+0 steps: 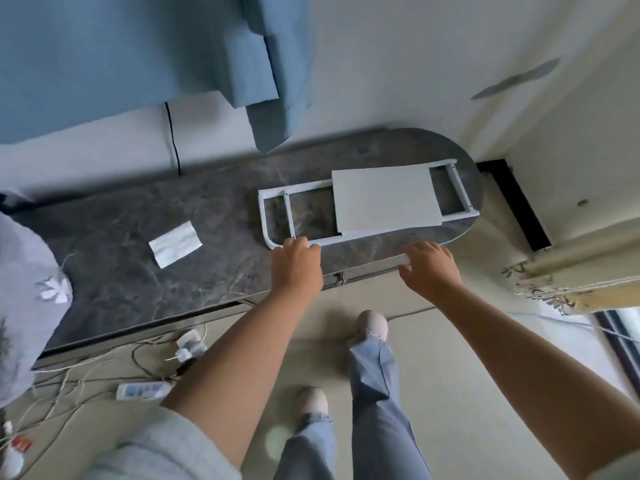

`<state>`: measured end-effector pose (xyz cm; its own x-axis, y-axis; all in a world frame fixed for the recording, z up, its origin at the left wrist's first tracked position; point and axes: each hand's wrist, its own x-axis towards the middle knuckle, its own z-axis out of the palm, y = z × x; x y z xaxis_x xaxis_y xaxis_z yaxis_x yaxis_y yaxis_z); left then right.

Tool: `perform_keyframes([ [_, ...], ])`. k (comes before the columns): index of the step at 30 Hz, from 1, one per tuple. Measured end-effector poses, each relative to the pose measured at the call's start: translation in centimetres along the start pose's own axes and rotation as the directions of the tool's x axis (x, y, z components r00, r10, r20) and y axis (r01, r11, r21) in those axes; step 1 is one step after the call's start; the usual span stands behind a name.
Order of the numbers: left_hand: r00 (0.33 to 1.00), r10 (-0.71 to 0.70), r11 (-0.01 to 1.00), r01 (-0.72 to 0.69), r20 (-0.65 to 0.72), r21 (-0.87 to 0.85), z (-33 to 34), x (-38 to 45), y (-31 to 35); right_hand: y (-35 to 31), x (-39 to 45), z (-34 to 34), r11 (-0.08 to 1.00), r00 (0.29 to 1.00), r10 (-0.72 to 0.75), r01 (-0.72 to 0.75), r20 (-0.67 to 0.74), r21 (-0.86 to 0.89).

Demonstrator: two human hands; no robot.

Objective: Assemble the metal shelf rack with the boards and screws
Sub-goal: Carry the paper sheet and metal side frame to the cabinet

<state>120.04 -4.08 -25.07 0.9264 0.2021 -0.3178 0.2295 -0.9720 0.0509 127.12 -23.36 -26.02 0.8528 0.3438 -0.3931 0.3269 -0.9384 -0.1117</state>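
Note:
A white metal rack frame (275,216) lies flat on the right end of the dark marble-patterned table (138,244). A pale grey board (384,199) rests across the frame's middle. My left hand (296,263) reaches to the frame's near left corner, fingertips at its rounded edge, fingers bent; whether it grips the rail is hidden. My right hand (431,268) hovers over the table's near edge just short of the frame, fingers spread and relaxed, holding nothing. A small white plastic bag (175,243), likely the screws, lies on the table to the left.
Blue curtains (138,53) hang behind the table. Cables, a plug (188,344) and a power strip (143,390) clutter the floor under the table's near edge. A person's grey garment (24,289) fills the left edge. My feet (372,325) stand on the floor below.

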Motion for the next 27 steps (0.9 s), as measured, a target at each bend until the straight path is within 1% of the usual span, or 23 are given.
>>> perform_keyframes([
  [3,0.999,-0.029,1.0,0.029,0.04,-0.002,0.8,4.2,0.7,1.9,4.5,0.7,0.999,0.998,-0.01,0.013,0.061,-0.05],
  [6,0.994,-0.072,0.997,0.074,0.084,-0.022,2.1,8.4,1.6,3.6,9.0,1.1,0.993,0.994,-0.06,0.069,0.092,-0.098],
  [8,0.985,-0.103,0.993,0.11,0.138,-0.043,3.2,11.0,2.4,4.6,11.6,1.4,0.983,0.986,-0.092,0.113,0.141,-0.142],
  [11,0.98,-0.109,0.991,0.12,0.165,-0.06,5.3,14.4,3.2,5.6,15.7,2.7,0.957,0.968,-0.164,0.203,0.191,-0.205],
  [14,0.973,-0.119,0.986,0.14,0.198,-0.094,7.1,16.8,3.8,5.9,19.4,4.8,0.945,0.947,-0.19,0.248,0.257,-0.214],
  [16,0.972,-0.129,0.98,0.155,0.198,-0.124,8.6,18.2,3.8,5.8,21.5,6.5,0.936,0.931,-0.2,0.273,0.304,-0.222],
  [18,0.982,-0.105,0.972,0.135,0.159,-0.192,10.1,19.4,3.6,5.7,23.0,8.4,0.92,0.918,-0.208,0.301,0.339,-0.25],
  [19,0.985,-0.097,0.971,0.125,0.144,-0.202,11.0,20.0,3.4,5.7,23.6,9.4,0.915,0.926,-0.22,0.305,0.307,-0.264],
  [21,0.985,-0.097,0.971,0.126,0.143,-0.203,12.5,20.9,3.0,5.6,24.4,10.8,0.91,0.947,-0.253,0.303,0.198,-0.282],
  [23,0.973,-0.089,0.953,0.146,0.215,-0.265,12.9,21.2,3.0,5.6,24.8,11.9,0.905,0.947,-0.263,0.309,0.184,-0.293],
  [24,0.964,-0.094,0.949,0.162,0.247,-0.272,13.1,21.1,3.0,5.8,25.0,12.3,0.896,0.942,-0.298,0.332,0.155,-0.296],
  [27,0.961,-0.074,0.946,0.152,0.265,-0.285,13.6,20.7,2.6,6.2,25.3,12.7,0.85,0.923,-0.331,0.382,0.197,-0.363],
])
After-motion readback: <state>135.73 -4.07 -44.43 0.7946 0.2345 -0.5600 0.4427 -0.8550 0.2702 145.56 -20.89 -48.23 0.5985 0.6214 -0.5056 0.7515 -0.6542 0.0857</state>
